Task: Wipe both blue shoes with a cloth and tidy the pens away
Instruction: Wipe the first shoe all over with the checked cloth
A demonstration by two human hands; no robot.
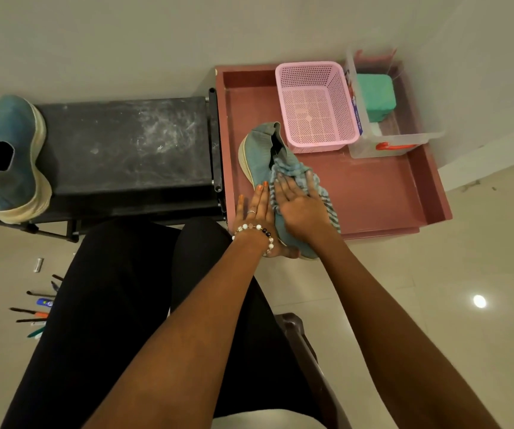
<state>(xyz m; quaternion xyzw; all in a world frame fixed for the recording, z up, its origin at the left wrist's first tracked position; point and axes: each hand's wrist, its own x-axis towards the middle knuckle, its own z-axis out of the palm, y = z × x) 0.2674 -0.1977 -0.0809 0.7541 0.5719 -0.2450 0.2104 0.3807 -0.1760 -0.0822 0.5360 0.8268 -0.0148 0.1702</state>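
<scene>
While the left hand (257, 212) steadies the shoe (258, 150), the right hand (299, 205) presses the cloth (326, 196).

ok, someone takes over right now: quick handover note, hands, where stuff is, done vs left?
Left hand: flat, fingers straight, steadying the shoe in the pink tray.
Right hand: flat, pressing the striped cloth onto that shoe.
Second blue shoe: on the black bench, left; can't tell if it is wiped.
Pens: scattered on the floor, lower left.
Pink basket: in the tray, nothing in it.
Done: nothing confirmed; first shoe mid-wipe.
Left: finish the shoes, tidy the pens away.
</scene>
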